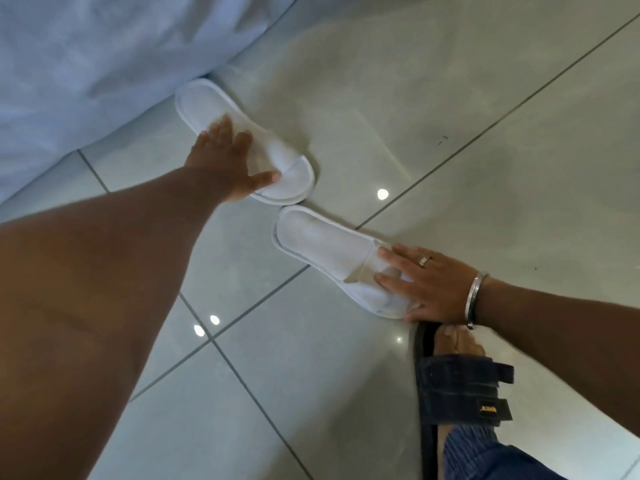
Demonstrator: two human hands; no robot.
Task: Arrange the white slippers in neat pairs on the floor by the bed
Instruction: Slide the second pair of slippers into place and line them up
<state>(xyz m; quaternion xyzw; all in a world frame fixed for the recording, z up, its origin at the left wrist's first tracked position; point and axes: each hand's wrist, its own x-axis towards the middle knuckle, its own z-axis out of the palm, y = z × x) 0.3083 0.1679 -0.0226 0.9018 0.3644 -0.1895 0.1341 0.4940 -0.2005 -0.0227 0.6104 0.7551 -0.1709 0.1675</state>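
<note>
Two white slippers lie on the glossy tiled floor beside the bed. The far slipper (204, 105) lies close to the hanging bed sheet; my left hand (228, 161) rests flat on its strap end, fingers spread over it. The near slipper (311, 237) lies in line with the first, the two almost touching end to end. My right hand (426, 282), wearing a ring and a metal bangle, presses flat on the near slipper's strap end. Both hands touch the slippers without clearly lifting them.
The white bed sheet (86, 71) fills the upper left and drapes to the floor. My foot in a dark strapped sandal (460, 386) stands just below my right hand. Grey floor tiles (450, 98) with dark grout lines spread to the right.
</note>
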